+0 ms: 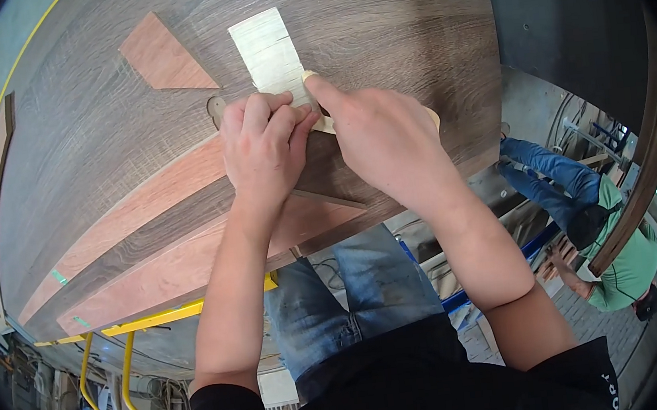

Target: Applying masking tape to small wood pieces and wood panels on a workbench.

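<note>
Strip (pixel 265 45), pale and cross-lined, is laid flat on the wood-grain panel (pixel 406 25). Its near end is overlapped by 2 hands. For good control, it is judged that the strip should be held flat by even fingertip pressure, without being creased or skewed. Left hand (pixel 264 136): fingers are bent and bunched, with fingertips rested at the strip's near end; whether anything is pinched cannot be told. Right hand (pixel 376 124): the index finger is extended to the strip's right edge, the others being curled over a pale piece (pixel 436 118); whether it is gripped or merely covered cannot be told. Left of the strip, 1 reddish wedge (pixel 162 58) is placed; nearer and left, 2 long reddish boards (pixel 137 209) are laid.
</note>
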A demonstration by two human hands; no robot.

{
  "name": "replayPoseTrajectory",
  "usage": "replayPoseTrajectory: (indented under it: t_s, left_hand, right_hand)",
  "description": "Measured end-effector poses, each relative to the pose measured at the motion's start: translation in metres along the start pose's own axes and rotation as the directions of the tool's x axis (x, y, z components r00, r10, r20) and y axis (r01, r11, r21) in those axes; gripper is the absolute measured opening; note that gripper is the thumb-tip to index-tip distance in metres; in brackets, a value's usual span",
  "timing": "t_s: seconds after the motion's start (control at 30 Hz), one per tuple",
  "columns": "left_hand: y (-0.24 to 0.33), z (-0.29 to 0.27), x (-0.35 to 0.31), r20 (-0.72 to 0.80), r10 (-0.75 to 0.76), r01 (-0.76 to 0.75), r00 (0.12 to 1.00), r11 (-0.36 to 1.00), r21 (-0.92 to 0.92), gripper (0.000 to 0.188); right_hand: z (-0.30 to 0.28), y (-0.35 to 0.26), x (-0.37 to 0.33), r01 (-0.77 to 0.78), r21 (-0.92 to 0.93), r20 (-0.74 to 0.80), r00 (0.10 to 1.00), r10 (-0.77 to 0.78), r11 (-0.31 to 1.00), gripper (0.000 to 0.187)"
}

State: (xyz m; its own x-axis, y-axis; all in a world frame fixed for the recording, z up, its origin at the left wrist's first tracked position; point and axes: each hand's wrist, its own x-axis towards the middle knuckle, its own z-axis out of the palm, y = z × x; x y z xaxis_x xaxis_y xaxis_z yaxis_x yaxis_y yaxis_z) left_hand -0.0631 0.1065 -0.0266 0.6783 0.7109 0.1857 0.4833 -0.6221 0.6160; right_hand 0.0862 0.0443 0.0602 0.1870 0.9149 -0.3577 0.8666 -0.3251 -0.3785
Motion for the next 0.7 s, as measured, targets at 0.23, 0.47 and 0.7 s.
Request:
replayPoseTrajectory:
  t_s: [0.23, 0.47, 0.7]
  left_hand:
    - [0.001, -0.001, 0.001, -0.033, 0.020, -0.021, 0.999, 0.999, -0.025, 0.014]
    - [-0.004, 0.001, -0.001, -0.002, 0.038, -0.038, 0.999, 0.999, -0.030, 0.014]
    - [-0.005, -0.001, -0.002, -0.002, 0.031, -0.031, 1.000, 0.997, -0.066, 0.014]
  right_hand:
    - [0.007, -0.008, -0.007, -0.049, 0.014, -0.009, 0.999, 0.049, 0.999, 0.050]
    - [0.012, -0.005, 0.001, 0.063, -0.109, -0.040, 0.997, -0.068, 0.992, 0.056]
    - [0.008, -0.024, 0.010, -0.120, -0.043, 0.101, 0.987, 0.124, 0.992, 0.060]
